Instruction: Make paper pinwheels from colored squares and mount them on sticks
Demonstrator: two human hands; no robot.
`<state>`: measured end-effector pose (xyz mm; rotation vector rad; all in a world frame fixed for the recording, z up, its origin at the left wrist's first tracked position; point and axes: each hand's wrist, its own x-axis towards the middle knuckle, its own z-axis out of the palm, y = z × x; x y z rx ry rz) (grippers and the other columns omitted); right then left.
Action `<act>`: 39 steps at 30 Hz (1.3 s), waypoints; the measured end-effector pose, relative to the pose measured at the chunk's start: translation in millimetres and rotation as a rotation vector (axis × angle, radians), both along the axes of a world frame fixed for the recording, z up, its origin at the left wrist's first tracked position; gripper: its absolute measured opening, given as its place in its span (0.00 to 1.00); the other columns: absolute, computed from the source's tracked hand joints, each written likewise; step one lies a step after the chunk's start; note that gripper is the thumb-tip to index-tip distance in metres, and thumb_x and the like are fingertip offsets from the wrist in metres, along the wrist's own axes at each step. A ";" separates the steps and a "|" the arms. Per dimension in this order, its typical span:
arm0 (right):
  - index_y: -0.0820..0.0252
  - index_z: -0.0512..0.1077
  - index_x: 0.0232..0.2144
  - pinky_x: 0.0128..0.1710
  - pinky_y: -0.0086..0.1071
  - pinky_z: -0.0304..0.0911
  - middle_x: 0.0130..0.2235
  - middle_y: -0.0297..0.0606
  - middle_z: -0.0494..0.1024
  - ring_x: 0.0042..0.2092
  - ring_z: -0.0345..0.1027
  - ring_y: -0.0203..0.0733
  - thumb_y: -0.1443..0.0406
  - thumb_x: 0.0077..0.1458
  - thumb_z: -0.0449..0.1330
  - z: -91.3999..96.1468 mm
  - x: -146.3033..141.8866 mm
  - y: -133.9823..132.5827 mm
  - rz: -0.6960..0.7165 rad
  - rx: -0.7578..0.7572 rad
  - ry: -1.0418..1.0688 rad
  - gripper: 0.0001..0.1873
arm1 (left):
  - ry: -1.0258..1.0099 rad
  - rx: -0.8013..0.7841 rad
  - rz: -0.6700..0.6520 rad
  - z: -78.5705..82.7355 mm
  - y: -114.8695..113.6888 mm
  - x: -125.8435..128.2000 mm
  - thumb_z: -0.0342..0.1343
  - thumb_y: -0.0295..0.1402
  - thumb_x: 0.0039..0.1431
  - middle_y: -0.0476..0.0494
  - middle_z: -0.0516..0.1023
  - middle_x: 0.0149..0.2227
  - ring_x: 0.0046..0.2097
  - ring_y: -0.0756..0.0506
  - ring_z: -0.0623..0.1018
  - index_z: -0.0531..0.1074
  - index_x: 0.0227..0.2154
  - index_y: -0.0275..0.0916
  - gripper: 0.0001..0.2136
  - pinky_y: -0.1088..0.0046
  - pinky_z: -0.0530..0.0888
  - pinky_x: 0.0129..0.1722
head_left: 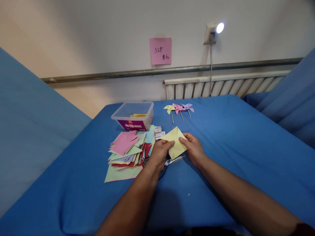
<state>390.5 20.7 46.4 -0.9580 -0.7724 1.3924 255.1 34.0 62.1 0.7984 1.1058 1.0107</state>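
A square of yellow paper (176, 149) with slits cut in from its corners is held up between both hands. My left hand (161, 151) pinches its left side, thumb on top. On the right side, my right hand (194, 149) grips it the same way, thumb towards the middle. Beneath the paper lies a pair of scissors (175, 160), blades pointing right, its dark handles partly behind my left wrist. A pile of coloured paper pieces (125, 147) lies to the left, many with cut slits. Three finished paper pinwheels (179, 109) on sticks, yellow, pink and purple, rest farther back.
A clear plastic box (133, 113) with thin wooden sticks (138, 115) stands behind the pile. Small white printed packets (159, 132) lie beside it. A blue cloth (221, 131) covers the table. Behind are a wall pipe (128, 74), a radiator (226, 86) and a hanging cord (211, 72).
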 end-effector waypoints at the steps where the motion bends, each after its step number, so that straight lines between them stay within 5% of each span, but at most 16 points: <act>1: 0.60 0.71 0.34 0.30 0.31 0.64 0.30 0.35 0.77 0.28 0.69 0.37 0.54 0.43 0.67 0.2 0.3 0.0 0.004 -0.005 0.011 0.19 | 0.010 0.002 0.004 -0.4 0.2 -0.3 0.67 0.35 0.39 0.46 0.75 0.22 0.23 0.50 0.73 0.71 0.22 0.34 0.12 0.74 0.69 0.26; 30: 0.58 0.69 0.35 0.33 0.35 0.66 0.33 0.35 0.77 0.32 0.71 0.41 0.57 0.40 0.68 -4.1 -0.8 3.0 -0.037 0.039 -0.145 0.20 | 0.100 0.013 -0.026 3.1 -0.6 0.7 0.68 0.34 0.36 0.43 0.76 0.21 0.23 0.49 0.74 0.73 0.21 0.33 0.12 0.73 0.70 0.25; 35: 0.53 0.64 0.50 0.46 0.41 0.65 0.52 0.43 0.70 0.48 0.68 0.46 0.64 0.48 0.62 1.1 3.9 -3.9 -0.129 0.352 -0.452 0.25 | -0.081 -0.029 0.005 12.0 4.5 -5.9 0.66 0.30 0.38 0.41 0.78 0.25 0.26 0.48 0.76 0.75 0.25 0.31 0.10 0.72 0.72 0.30; 39: 0.49 0.69 0.49 0.58 0.49 0.53 0.64 0.38 0.51 0.63 0.50 0.52 0.70 0.48 0.59 10.2 9.0 -11.5 -0.099 0.694 -0.887 0.24 | -0.214 -0.036 0.050 17.7 10.1 -14.5 0.65 0.27 0.40 0.40 0.80 0.30 0.30 0.46 0.77 0.77 0.30 0.31 0.11 0.71 0.74 0.34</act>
